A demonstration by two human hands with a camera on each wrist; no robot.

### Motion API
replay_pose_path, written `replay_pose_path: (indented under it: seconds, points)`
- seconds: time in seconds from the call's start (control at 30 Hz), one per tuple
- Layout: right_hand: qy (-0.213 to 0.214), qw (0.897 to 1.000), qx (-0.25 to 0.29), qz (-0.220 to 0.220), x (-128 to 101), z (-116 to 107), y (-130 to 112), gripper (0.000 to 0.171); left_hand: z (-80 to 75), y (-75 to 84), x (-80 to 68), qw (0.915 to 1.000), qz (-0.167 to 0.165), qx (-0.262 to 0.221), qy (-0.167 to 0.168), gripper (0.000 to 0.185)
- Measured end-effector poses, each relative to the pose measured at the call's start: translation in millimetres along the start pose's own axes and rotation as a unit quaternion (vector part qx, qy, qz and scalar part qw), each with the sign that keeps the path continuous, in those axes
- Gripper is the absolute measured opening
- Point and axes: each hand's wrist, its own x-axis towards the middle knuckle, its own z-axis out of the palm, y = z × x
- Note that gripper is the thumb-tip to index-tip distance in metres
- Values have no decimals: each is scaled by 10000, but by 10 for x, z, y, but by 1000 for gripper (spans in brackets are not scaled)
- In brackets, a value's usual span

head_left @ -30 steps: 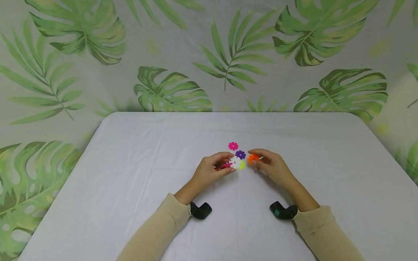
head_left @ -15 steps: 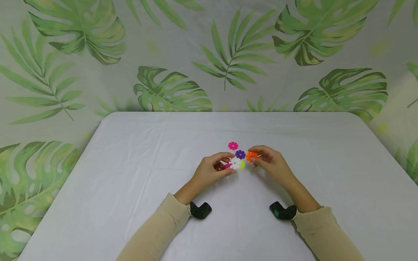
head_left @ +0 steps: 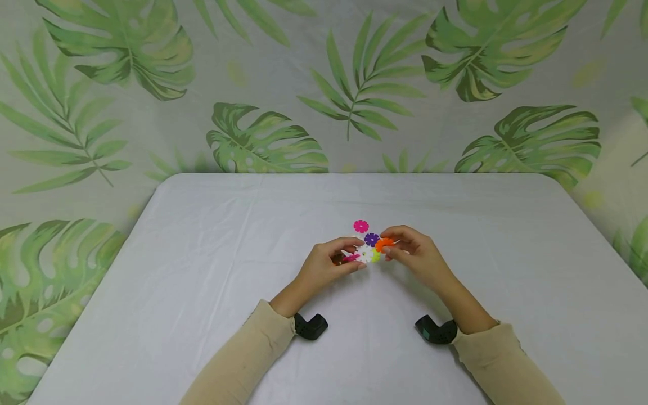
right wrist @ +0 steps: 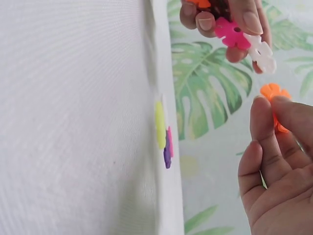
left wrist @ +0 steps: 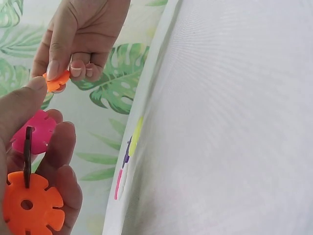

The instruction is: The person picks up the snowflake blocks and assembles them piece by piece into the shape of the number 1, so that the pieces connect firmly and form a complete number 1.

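My left hand (head_left: 331,256) grips a joined chain of notched plastic snowflake discs. In the left wrist view an orange disc (left wrist: 41,210) is linked through a dark brown disc (left wrist: 28,156) to a pink disc (left wrist: 41,129). At the chain's free end, in the right wrist view, a white disc (right wrist: 262,56) stands out past the left fingertips. My right hand (head_left: 417,250) pinches a separate orange disc (right wrist: 275,91) between thumb and forefinger. This orange disc is close to the white one, with a small gap between them in the right wrist view.
Loose discs lie on the white-covered table (head_left: 228,225) just beyond the hands: pink (head_left: 361,226), purple (head_left: 372,239) and yellow (head_left: 376,256), plus a white one mostly hidden by the left fingers. A leaf-patterned cloth (head_left: 273,67) hangs behind the table's far edge.
My right hand has moved left with its orange disc, bringing it nearer the white disc, and the orange disc has turned. My left hand has barely moved.
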Motion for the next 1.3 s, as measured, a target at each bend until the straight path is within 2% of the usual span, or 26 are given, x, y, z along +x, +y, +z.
replay_pose_path:
  seconds: [0.13, 0.43, 0.63, 0.83, 1.3]
  points:
    - [-58, 9999, 112, -5, 0, 19, -11, 23, 11, -42, 5, 10000, 53, -10, 10, 37]
    - [-141, 9998, 148, -62, -3, 35, -18, 19, 8, -22, 0, 10000, 3, -68, 11, 36]
    - [-217, 9977, 627, -167, -6, 44, -46, 19, 13, -29, 0, 10000, 23, -95, -3, 36]
    - [-202, 9952, 951, -84, -16, 47, -54, 15, 12, -26, 3, 9999, 51, -143, -51, 36]
    - [-249, 9925, 1191, 109, -28, 53, -57, 11, 3, -48, -12, 9999, -4, -130, -104, 38]
